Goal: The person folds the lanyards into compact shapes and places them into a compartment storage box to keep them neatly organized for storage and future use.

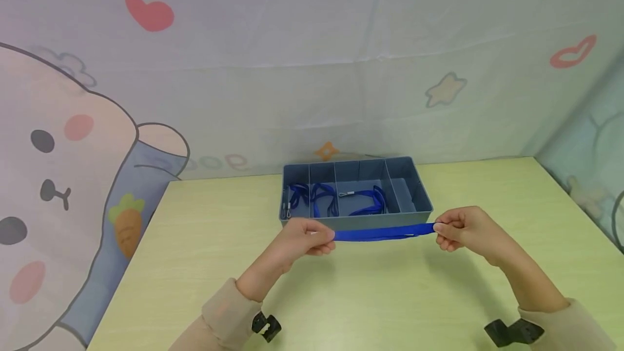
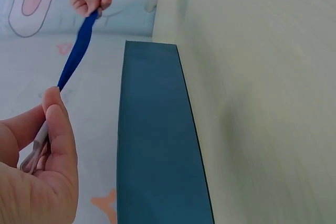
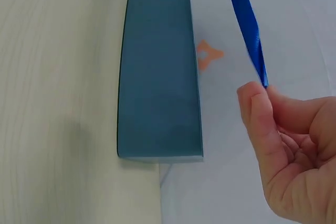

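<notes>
A blue lanyard (image 1: pixel 385 232) is stretched nearly level between two hands, above the table just in front of a grey-blue divided box. My left hand (image 1: pixel 304 237) pinches one end; in the left wrist view a metal clip (image 2: pixel 32 156) with a pale crimp lies within that hand's fingers. At the other end, my right hand (image 1: pixel 463 230) pinches the strap between thumb and fingertips. Inside the box (image 1: pixel 356 221) lie several more blue lanyards: one in the leftmost section, one (image 1: pixel 324 194) in the second, and one (image 1: pixel 374 199) with its clip showing in the wide section.
The box stands at the back of the pale wooden table (image 1: pixel 219 232), close to a printed cloth backdrop (image 1: pixel 292 69). Its rightmost section (image 1: pixel 404 191) shows bare floor. Black wrist mounts (image 1: pixel 266 325) sit at both sleeves.
</notes>
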{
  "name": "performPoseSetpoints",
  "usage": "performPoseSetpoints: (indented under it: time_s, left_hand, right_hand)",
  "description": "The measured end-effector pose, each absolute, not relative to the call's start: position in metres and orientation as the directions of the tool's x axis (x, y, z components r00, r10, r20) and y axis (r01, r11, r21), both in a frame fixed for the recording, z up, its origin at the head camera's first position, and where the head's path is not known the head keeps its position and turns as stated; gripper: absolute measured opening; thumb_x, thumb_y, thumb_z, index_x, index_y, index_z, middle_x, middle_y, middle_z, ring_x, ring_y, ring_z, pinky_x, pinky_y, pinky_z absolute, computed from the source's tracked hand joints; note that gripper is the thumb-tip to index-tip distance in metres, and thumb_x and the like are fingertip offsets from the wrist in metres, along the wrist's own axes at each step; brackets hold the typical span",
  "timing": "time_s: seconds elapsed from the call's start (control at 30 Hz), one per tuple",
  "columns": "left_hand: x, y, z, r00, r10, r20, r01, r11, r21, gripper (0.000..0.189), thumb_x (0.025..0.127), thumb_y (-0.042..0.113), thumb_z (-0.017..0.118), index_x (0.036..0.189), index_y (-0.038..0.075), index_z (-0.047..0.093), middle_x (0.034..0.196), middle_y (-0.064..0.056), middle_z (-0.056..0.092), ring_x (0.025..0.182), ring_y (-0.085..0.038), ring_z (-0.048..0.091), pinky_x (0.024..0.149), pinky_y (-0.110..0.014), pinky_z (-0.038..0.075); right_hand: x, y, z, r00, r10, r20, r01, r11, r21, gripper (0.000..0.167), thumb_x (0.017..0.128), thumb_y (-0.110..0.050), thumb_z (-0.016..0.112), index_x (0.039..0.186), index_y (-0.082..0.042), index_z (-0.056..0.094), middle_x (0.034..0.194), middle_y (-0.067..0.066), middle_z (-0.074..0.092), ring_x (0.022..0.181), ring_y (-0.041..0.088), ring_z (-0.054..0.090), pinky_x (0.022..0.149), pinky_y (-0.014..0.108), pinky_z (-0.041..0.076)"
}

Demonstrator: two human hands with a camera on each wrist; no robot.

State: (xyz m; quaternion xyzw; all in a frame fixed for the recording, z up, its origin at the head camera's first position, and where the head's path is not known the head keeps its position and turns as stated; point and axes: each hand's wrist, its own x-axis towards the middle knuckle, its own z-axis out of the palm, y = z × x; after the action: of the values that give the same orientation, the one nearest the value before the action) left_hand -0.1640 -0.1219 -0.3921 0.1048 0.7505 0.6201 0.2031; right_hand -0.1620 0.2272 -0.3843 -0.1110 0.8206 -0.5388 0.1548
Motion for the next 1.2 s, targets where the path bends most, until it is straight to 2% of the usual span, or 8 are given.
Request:
performPoseSetpoints:
  time_s: [0.17,0.27,0.5,0.63,0.73,0.83,1.0,1.2]
  left_hand:
    - [-0.166,-0.123,-0.395,-0.908,0.391,-0.150,-0.070,0.211,0.975,0.024,0.090,0.011,0.061,0.101,-0.010,0.066,0.084,-0.010,0.069,0.072,-0.011,0.065,0.072,-0.027,0.055]
    - [-0.165,-0.120,-0.394,-0.913,0.381,-0.146,-0.073,0.200,0.977,0.024,0.090,0.012,0.062,0.101,-0.008,0.067,0.084,-0.009,0.069,0.072,-0.012,0.065,0.072,-0.028,0.055]
    - [-0.163,-0.108,-0.390,-0.931,0.336,-0.139,-0.091,0.155,0.984,0.019,0.088,0.011,0.065,0.095,-0.006,0.069,0.079,-0.008,0.069,0.068,-0.012,0.065,0.071,-0.032,0.056]
    - [-0.161,-0.100,-0.388,-0.928,0.340,-0.150,-0.106,0.146,0.984,0.019,0.087,0.011,0.065,0.096,-0.005,0.070,0.079,-0.008,0.069,0.068,-0.011,0.066,0.070,-0.031,0.056]
    - [-0.158,-0.094,-0.385,-0.924,0.354,-0.146,-0.105,0.133,0.986,0.019,0.087,0.011,0.065,0.096,-0.006,0.070,0.079,-0.009,0.069,0.068,-0.012,0.066,0.070,-0.029,0.056]
    - [-0.156,-0.088,-0.383,-0.921,0.363,-0.141,-0.105,0.117,0.988,0.019,0.087,0.010,0.065,0.095,-0.006,0.070,0.080,-0.010,0.070,0.068,-0.012,0.066,0.069,-0.029,0.056]
    - [-0.152,-0.078,-0.382,-0.916,0.367,-0.161,-0.133,0.099,0.986,0.018,0.087,0.009,0.065,0.095,-0.006,0.069,0.080,-0.010,0.070,0.068,-0.012,0.066,0.067,-0.026,0.056]
    - [-0.149,-0.066,-0.381,-0.917,0.359,-0.176,-0.167,0.058,0.984,0.018,0.086,0.009,0.066,0.096,-0.006,0.069,0.080,-0.011,0.070,0.068,-0.012,0.066,0.067,-0.024,0.055]
  right_hand:
    - [-0.163,0.232,-0.387,-0.908,-0.413,-0.078,0.024,0.134,-0.991,0.015,0.095,-0.005,0.053,0.091,0.001,0.065,0.076,0.003,0.068,0.068,0.013,0.066,0.065,0.025,0.056]
    - [-0.161,0.229,-0.386,-0.938,-0.344,-0.054,0.038,0.053,-0.998,0.017,0.093,-0.002,0.055,0.084,-0.006,0.069,0.074,0.001,0.068,0.066,0.011,0.066,0.062,0.023,0.055]
    - [-0.153,0.208,-0.373,-0.999,-0.046,-0.008,-0.011,0.401,-0.916,0.016,0.087,-0.008,0.062,0.081,0.006,0.062,0.066,0.003,0.064,0.058,0.016,0.062,0.057,0.029,0.055]
    - [-0.146,0.194,-0.366,-0.993,0.015,0.115,-0.079,0.646,-0.759,0.009,0.080,-0.006,0.058,0.072,-0.001,0.061,0.058,0.003,0.059,0.051,0.018,0.055,0.046,0.027,0.045]
    - [-0.142,0.185,-0.364,-0.980,0.019,0.198,-0.115,0.758,-0.642,0.010,0.074,-0.006,0.056,0.064,-0.008,0.057,0.052,0.000,0.053,0.047,0.016,0.047,0.041,0.027,0.033]
    - [-0.140,0.177,-0.362,-0.977,0.005,0.215,-0.133,0.772,-0.622,0.011,0.072,-0.005,0.056,0.062,-0.009,0.054,0.051,-0.001,0.051,0.045,0.015,0.047,0.041,0.026,0.031]
    - [-0.141,0.170,-0.362,-0.992,-0.022,0.125,-0.104,0.702,-0.705,0.010,0.073,-0.004,0.055,0.064,-0.007,0.053,0.051,0.001,0.053,0.046,0.017,0.047,0.041,0.026,0.031]
    - [-0.140,0.158,-0.364,-0.996,-0.090,0.022,-0.066,0.528,-0.847,0.008,0.076,0.001,0.056,0.069,0.000,0.054,0.056,0.007,0.059,0.051,0.021,0.056,0.047,0.029,0.049]
